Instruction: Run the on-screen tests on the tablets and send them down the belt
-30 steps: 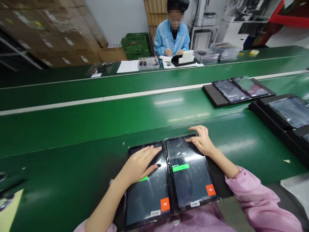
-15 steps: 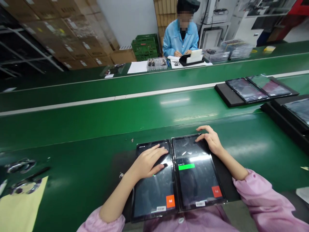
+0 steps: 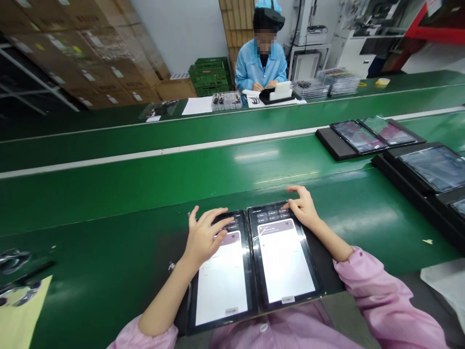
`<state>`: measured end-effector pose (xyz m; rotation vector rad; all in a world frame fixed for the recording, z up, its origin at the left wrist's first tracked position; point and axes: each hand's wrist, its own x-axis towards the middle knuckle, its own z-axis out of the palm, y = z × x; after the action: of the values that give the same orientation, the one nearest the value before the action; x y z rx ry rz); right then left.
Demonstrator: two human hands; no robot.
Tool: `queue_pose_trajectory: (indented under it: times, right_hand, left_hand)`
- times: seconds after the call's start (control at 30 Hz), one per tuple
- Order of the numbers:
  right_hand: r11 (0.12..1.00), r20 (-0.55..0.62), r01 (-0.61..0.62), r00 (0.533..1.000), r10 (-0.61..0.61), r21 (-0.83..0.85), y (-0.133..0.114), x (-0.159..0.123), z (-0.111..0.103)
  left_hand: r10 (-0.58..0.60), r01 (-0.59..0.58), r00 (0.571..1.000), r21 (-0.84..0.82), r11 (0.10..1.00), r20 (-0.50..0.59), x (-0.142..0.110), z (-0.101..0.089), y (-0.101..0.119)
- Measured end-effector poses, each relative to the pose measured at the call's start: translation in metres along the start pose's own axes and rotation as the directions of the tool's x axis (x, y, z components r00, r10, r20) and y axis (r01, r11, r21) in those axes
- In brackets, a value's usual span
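Note:
Two tablets lie side by side in front of me on a dark pad (image 3: pixel 329 264). Both screens show a white panel below a dark strip of small buttons. Over the upper part of the left tablet (image 3: pixel 223 291) is my left hand (image 3: pixel 206 236), its fingers spread and holding nothing. My right hand (image 3: pixel 302 208) is at the top right corner of the right tablet (image 3: pixel 286 264). One of its fingertips is at the button strip, and the other fingers are stretched apart. Whether the fingertips touch the glass I cannot tell.
More tablets (image 3: pixel 358 135) rest on black trays to the right, with another tray (image 3: pixel 385 177) nearer. A yellow sheet (image 3: pixel 27 315) and clear plastic rings (image 3: pixel 14 261) lie at left. Across the green bench (image 3: pixel 152 184) sits a person in blue (image 3: pixel 261 63).
Both screens have gone from dark test pages with red Fail boxes to white panels with button strips. My left hand has shifted up and left, its fingers more spread. The view has turned slightly.

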<state>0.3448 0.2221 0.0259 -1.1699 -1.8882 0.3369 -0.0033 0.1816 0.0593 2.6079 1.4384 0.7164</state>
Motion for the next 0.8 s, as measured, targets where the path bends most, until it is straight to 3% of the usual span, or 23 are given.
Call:
queue_pose_trajectory:
  times: [0.07,0.13,0.23,0.33,0.37,0.43,0.5,0.57,0.67,0.8]
  right_hand:
    - [1.000,-0.080,0.003,0.997,-0.006,-0.029,0.003,0.004,-0.001]
    - [1.000,-0.109,-0.003,0.994,0.002,-0.008,0.006,0.009,-0.001]
    - [0.994,-0.033,0.035,0.999,-0.032,0.101,0.007,0.018,0.001]
    - [0.972,0.041,0.065,0.996,-0.076,0.224,0.008,0.023,0.006]
    - [0.967,0.057,0.031,0.997,-0.047,0.255,0.009,0.024,0.007]
    - [0.935,0.150,-0.154,0.982,0.111,0.319,0.012,0.028,0.010]
    - [0.855,0.328,-0.383,0.905,0.271,0.350,0.016,0.032,0.012]
    - [0.778,0.512,-0.527,0.799,0.316,0.342,0.020,0.039,0.013]
    - [0.732,0.661,-0.594,0.701,0.266,0.335,0.021,0.048,0.014]
    - [0.649,0.763,-0.677,0.606,0.224,0.347,0.016,0.055,0.009]
  left_hand:
    - [-0.106,0.106,0.994,-0.052,0.993,0.010,0.005,-0.003,-0.001]
    - [-0.241,0.249,0.966,-0.090,0.964,0.090,0.015,-0.006,-0.001]
    - [-0.375,0.411,0.874,-0.059,0.910,0.310,0.039,-0.010,0.006]
    - [-0.409,0.462,0.748,0.031,0.886,0.522,0.061,-0.011,0.016]
    - [-0.418,0.468,0.713,0.061,0.881,0.563,0.066,-0.011,0.018]
    - [-0.435,0.482,0.673,0.091,0.871,0.598,0.071,-0.011,0.019]
    - [-0.429,0.498,0.672,0.060,0.865,0.603,0.071,-0.014,0.016]
    - [-0.413,0.517,0.681,0.001,0.856,0.604,0.068,-0.020,0.009]
    - [-0.383,0.539,0.694,-0.088,0.838,0.609,0.062,-0.033,-0.001]
    - [-0.372,0.542,0.691,-0.103,0.834,0.620,0.059,-0.043,-0.001]
